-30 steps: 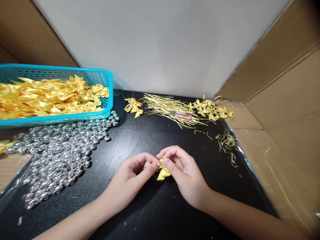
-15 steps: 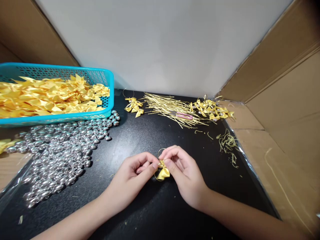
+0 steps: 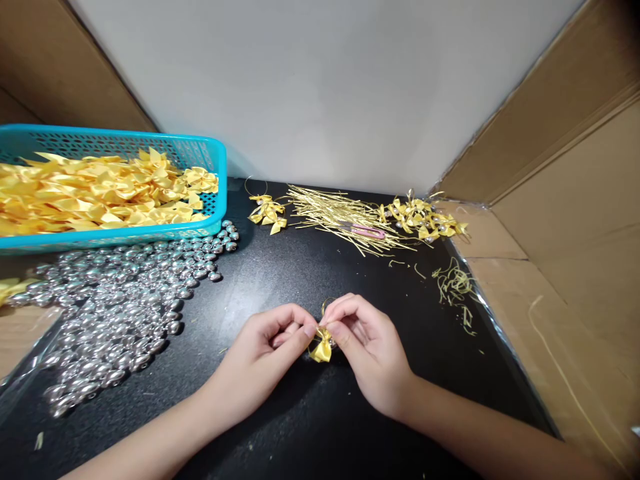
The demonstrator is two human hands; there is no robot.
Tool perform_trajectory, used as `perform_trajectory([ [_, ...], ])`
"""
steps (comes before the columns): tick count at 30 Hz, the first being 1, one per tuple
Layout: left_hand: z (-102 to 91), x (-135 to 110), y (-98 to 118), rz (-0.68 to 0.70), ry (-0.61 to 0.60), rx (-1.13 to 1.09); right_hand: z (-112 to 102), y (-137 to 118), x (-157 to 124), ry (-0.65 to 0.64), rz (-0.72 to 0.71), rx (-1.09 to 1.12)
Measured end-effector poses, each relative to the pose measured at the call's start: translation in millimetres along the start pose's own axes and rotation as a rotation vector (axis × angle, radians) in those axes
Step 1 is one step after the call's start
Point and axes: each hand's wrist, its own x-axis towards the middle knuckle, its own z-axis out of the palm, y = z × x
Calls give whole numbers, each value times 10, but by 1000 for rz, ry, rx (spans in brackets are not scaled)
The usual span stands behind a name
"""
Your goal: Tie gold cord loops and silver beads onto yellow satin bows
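Note:
Low over the black table, a yellow ribbon bow (image 3: pixel 321 349) hangs between my two hands. A thin gold cord (image 3: pixel 325 303) loops up behind the fingertips. My left hand (image 3: pixel 274 343) is closed in a pinch, thumb against forefinger, at the bow's upper left. My right hand (image 3: pixel 367 343) pinches from the other side, its thumb and fingertips meeting at the top of the bow. The fingertips hide the knot, so I cannot tell exactly which strand each hand grips. A small shiny bit shows beside the right thumb.
A turquoise basket (image 3: pixel 220 200) of yellow bows stands at the back left, silver beads (image 3: pixel 125 313) spread before it. Behind my hands lie gold cords (image 3: pixel 325 207), pink-handled snips (image 3: pixel 367 231) and finished-looking bows (image 3: pixel 425 217). Cord scraps (image 3: pixel 454 281) lie right. Cardboard walls (image 3: pixel 575 167) flank the table.
The bow has turned and shifted slightly left between the fingers, and the cord loop above it looks smaller. Both hands stay in nearly the same place.

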Motion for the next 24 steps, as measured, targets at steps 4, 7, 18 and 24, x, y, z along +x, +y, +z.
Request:
perform_trajectory([
  [4, 13, 2, 12, 2, 7, -11, 2, 12, -5, 2, -27, -34],
  [7, 23, 10, 19, -11, 10, -16, -4, 13, -11, 5, -81, -106],
  [18, 12, 23, 10, -49, 12, -41, -9, -15, -12, 27, -261, -258],
  [24, 22, 33, 19, -45, 17, -55, -12, -27, -5, 35, -291, -279],
])
